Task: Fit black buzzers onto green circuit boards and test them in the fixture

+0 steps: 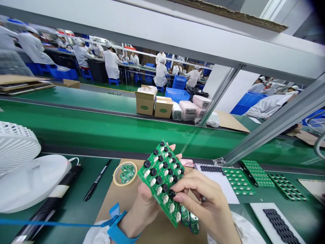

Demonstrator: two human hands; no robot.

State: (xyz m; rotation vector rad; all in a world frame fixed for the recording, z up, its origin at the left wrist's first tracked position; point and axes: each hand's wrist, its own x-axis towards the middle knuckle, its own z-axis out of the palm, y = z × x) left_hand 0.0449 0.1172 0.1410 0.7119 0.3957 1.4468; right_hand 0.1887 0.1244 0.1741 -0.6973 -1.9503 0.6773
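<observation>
My left hand (142,206) grips a green circuit board panel (162,179) from behind, tilted up over a brown cardboard sheet (119,200). The panel carries several black round parts and white connectors. My right hand (205,203) is closed in a pinch, its fingertips pressing on a black round part near the panel's middle right. A blue wrist strap (116,227) with a blue cord circles my left wrist.
A tape ring (125,173) with small boards inside and a black pen (98,181) lie to the left. A white fan (22,169) stands at far left. More green panels (238,181) and trays of black parts (278,223) lie right. The green conveyor (101,128) runs behind; other workers sit beyond.
</observation>
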